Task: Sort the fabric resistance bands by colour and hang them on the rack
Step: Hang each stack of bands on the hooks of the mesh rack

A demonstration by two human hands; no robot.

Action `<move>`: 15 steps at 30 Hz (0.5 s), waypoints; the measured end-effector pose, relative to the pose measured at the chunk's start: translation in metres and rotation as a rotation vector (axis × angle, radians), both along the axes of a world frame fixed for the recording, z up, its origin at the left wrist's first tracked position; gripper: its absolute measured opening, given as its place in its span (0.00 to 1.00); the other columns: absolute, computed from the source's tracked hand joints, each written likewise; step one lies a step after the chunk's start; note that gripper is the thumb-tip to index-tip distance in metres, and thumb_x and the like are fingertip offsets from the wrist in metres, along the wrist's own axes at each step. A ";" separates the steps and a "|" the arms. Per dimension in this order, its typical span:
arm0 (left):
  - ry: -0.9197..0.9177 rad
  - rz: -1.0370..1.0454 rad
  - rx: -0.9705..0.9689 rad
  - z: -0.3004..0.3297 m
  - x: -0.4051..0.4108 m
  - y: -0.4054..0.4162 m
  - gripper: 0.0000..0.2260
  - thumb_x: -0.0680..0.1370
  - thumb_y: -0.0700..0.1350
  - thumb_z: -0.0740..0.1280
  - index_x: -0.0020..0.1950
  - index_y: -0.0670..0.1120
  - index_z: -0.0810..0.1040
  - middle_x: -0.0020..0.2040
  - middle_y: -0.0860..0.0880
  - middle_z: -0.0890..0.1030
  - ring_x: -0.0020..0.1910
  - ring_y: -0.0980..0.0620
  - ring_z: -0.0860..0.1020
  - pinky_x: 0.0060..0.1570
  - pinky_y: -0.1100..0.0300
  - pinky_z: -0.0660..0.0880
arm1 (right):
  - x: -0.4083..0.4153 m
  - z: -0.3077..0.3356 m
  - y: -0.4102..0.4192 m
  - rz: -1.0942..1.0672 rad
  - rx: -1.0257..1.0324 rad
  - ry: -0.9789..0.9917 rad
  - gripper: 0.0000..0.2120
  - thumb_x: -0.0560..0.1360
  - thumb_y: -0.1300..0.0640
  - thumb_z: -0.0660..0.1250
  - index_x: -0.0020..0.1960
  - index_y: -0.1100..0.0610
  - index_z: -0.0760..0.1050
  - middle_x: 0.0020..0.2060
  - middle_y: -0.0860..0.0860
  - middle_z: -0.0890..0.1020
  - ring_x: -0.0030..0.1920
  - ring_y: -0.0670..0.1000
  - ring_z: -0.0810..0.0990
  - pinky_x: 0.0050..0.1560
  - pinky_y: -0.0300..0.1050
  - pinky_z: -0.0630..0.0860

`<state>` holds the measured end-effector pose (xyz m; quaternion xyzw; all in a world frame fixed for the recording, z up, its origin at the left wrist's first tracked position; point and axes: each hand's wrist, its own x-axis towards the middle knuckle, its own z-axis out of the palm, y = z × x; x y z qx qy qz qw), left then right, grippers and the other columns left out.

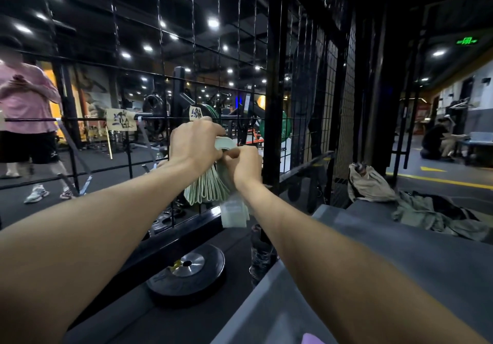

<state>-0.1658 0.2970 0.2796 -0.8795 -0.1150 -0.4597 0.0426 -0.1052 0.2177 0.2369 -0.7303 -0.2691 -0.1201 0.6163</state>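
— Dim gym behind a black wire rack (218,77); what have you got there?

— A bunch of pale green bands (206,187), right against the rack, just under the paper label (195,113) clipped to it. Their loops fan downward below my hands. My left hand (193,143) is curled over the top of the bunch, gripping it. My right hand (244,163) sits just beside it, fingers pinching the edge of one band near the top. One more pale piece (234,214) hangs lower than the rest, under my right wrist.

— What might go wrong?

— I think that low piece could slip free and drop by the weight plate (186,274) below the rack. I can't see the hook or bar itself, my left hand hides it, so I might miss it, and then the whole bunch would slide off.

— And your arms?

— Both stretched forward and up toward the rack, wrists close together, left knuckles facing me. Further from the rack, on my right, a grey worktop (400,250) carries a beige bag (369,183) and a crumpled garment (426,215).
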 end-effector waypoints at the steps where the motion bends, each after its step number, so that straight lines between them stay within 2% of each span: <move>1: 0.014 0.006 0.020 0.000 0.000 0.000 0.14 0.71 0.46 0.71 0.56 0.53 0.81 0.46 0.52 0.76 0.48 0.45 0.78 0.39 0.58 0.65 | 0.000 0.001 -0.001 0.014 0.014 0.011 0.06 0.69 0.64 0.65 0.37 0.64 0.80 0.34 0.53 0.77 0.38 0.49 0.72 0.35 0.42 0.66; 4: 0.058 0.018 0.046 0.004 -0.002 0.000 0.13 0.72 0.46 0.71 0.56 0.52 0.81 0.42 0.54 0.71 0.47 0.45 0.78 0.39 0.57 0.66 | 0.001 0.005 -0.005 0.059 0.027 0.005 0.04 0.69 0.64 0.69 0.41 0.65 0.81 0.37 0.58 0.80 0.41 0.51 0.75 0.43 0.45 0.73; 7: 0.096 0.053 0.086 0.010 -0.005 0.000 0.12 0.72 0.46 0.71 0.56 0.51 0.81 0.49 0.51 0.78 0.49 0.44 0.78 0.41 0.55 0.70 | 0.002 0.008 -0.006 0.090 0.015 0.031 0.06 0.68 0.60 0.73 0.43 0.63 0.82 0.41 0.58 0.83 0.42 0.53 0.80 0.48 0.50 0.78; 10: 0.113 0.076 0.129 0.010 -0.007 -0.003 0.11 0.74 0.46 0.70 0.56 0.49 0.81 0.53 0.50 0.78 0.50 0.44 0.78 0.41 0.56 0.71 | 0.002 0.012 -0.007 0.097 -0.025 0.059 0.08 0.68 0.59 0.74 0.45 0.63 0.82 0.41 0.56 0.83 0.41 0.50 0.79 0.44 0.44 0.78; 12: 0.112 0.075 0.114 0.010 -0.008 -0.002 0.10 0.73 0.46 0.70 0.55 0.49 0.82 0.52 0.50 0.79 0.49 0.44 0.78 0.41 0.56 0.71 | -0.001 0.014 -0.007 0.109 -0.026 0.072 0.09 0.68 0.59 0.74 0.44 0.64 0.82 0.38 0.55 0.83 0.38 0.49 0.79 0.42 0.44 0.78; 15: 0.107 0.042 0.084 0.007 -0.013 0.002 0.11 0.73 0.48 0.71 0.54 0.49 0.82 0.50 0.50 0.79 0.47 0.44 0.78 0.43 0.54 0.74 | -0.007 0.014 -0.009 0.129 -0.007 0.089 0.09 0.68 0.59 0.75 0.44 0.64 0.82 0.34 0.53 0.80 0.33 0.46 0.75 0.34 0.37 0.73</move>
